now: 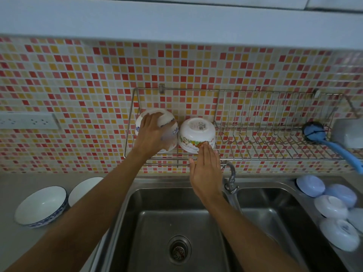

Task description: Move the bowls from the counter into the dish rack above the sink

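nearest, the sink (149,195) sits empty below both arms. on the surface (11,232) to the left, two blue-rimmed bowls (40,206) wait upright – not yet moved. to the right of the sink lies a cluster of pale upturned bowls (332,209); whether they belong to the job i cannot tell. farther on, the right hand (205,171) is flat and open, fingertips touching the rim of a cartoon-printed bowl (196,134) set upside down in the dish rack (275,122). the left hand (151,134) grips a second upturned bowl (169,122) just beside it, touching – probably being seated. so roughly two in, two or more left. the tap (230,173) stands under the rack, and a blue brush (330,140) fills its far right end.
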`<state>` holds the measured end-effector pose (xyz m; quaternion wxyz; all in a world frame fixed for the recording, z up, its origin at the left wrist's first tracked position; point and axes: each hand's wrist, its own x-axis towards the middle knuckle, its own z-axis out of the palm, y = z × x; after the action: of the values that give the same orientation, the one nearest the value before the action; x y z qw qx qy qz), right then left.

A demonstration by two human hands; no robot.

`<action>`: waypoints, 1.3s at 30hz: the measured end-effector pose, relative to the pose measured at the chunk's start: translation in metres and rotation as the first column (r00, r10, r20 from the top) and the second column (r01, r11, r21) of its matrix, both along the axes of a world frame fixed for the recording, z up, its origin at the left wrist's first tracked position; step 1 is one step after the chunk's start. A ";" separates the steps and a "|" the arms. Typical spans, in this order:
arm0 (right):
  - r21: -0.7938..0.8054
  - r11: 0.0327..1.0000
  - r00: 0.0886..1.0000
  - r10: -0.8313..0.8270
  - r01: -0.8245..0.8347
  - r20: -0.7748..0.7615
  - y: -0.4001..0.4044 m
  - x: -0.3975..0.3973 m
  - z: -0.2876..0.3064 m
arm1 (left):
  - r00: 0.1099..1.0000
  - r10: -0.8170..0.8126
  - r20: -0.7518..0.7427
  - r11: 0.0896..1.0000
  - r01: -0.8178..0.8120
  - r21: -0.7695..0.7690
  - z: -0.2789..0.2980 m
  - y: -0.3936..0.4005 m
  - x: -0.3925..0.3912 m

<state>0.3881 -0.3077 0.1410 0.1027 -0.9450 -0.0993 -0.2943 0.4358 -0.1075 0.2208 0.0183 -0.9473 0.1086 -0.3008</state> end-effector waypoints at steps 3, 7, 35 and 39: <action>-0.005 1.000 1.000 -0.007 0.007 0.006 0.000 0.000 0.000 | 0.999 -0.027 -0.034 0.999 0.026 -0.030 -0.003 0.001 0.002; -0.017 1.000 1.000 -0.014 0.014 0.013 0.000 0.000 -0.001 | 0.995 -0.062 -0.082 0.998 0.059 -0.034 -0.004 0.001 0.003; -0.016 0.999 0.999 0.046 -0.046 -0.004 -0.006 -0.003 -0.004 | 0.957 0.080 -0.279 0.984 -0.120 -0.131 -0.022 0.012 0.012; -0.012 0.998 0.998 0.056 -0.056 -0.005 -0.007 -0.002 -0.005 | 0.963 0.044 -0.264 0.982 -0.091 -0.167 -0.020 0.012 0.010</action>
<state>0.3857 -0.3144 0.1365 0.1054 -0.9431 -0.1271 -0.2886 0.4459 -0.0950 0.2005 -0.0704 -0.9795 0.0503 -0.1821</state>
